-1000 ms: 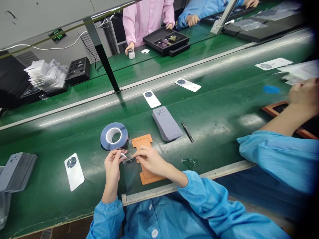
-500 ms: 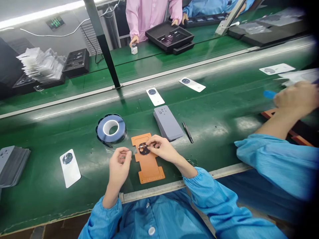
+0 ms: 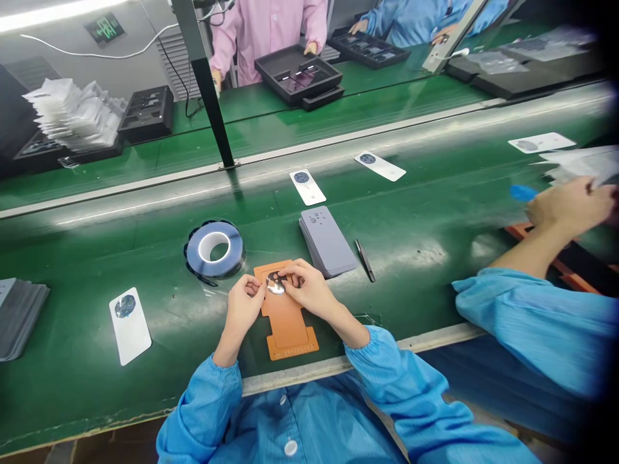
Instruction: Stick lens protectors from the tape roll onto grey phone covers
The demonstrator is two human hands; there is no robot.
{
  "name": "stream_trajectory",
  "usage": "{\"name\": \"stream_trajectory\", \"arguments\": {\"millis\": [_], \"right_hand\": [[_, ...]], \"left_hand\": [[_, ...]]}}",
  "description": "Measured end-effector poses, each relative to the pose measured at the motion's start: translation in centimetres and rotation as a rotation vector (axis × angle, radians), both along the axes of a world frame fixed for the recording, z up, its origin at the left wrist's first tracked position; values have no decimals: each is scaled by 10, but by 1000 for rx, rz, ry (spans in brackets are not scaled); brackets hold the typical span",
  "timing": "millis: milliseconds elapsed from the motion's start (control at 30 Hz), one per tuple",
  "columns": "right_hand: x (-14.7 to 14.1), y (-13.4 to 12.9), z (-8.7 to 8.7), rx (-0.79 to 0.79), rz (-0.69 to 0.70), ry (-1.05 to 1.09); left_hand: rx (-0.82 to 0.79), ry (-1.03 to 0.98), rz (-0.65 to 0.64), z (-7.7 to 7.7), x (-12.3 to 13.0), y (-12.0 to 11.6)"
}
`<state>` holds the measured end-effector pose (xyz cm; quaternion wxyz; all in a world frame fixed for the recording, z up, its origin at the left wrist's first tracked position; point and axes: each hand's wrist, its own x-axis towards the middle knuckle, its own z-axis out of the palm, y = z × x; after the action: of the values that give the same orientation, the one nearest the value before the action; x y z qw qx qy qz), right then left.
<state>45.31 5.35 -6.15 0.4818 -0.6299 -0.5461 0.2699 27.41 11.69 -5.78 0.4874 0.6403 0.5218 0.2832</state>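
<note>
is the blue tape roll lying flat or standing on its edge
Flat: the blue tape roll lies with its ring face up on the green bench, white core showing.

The left arm (image 3: 207, 399) and the right arm (image 3: 411, 380) are stretched forward from the torso (image 3: 309, 419), and the hands are held close together, fingertips turned toward each other. The left hand (image 3: 245, 301) is angled upward and inward — its fingers curled, thumb and forefinger set close at the tips. The right hand (image 3: 310, 288) is slanted inward with its back turned up, thumb and forefinger closed in a pinch. Both wrists (image 3: 355, 327) are bared (each sleeve is gathered at the cuff (image 3: 358, 343)) — neither is sharply bent.
</note>
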Motion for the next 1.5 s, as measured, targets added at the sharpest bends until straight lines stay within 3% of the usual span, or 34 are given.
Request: {"name": "stream_trajectory", "arguments": {"millis": [967, 1267, 1500], "right_hand": [[-1, -5, -3, -8, 5, -26], [5, -19, -19, -209, -137, 334], [3, -12, -18, -218, -199, 260]], "left_hand": [[-12, 23, 11, 0, 2, 0], [-28, 9, 17, -1, 2, 0], [6, 17, 3, -3, 0, 0]]}}
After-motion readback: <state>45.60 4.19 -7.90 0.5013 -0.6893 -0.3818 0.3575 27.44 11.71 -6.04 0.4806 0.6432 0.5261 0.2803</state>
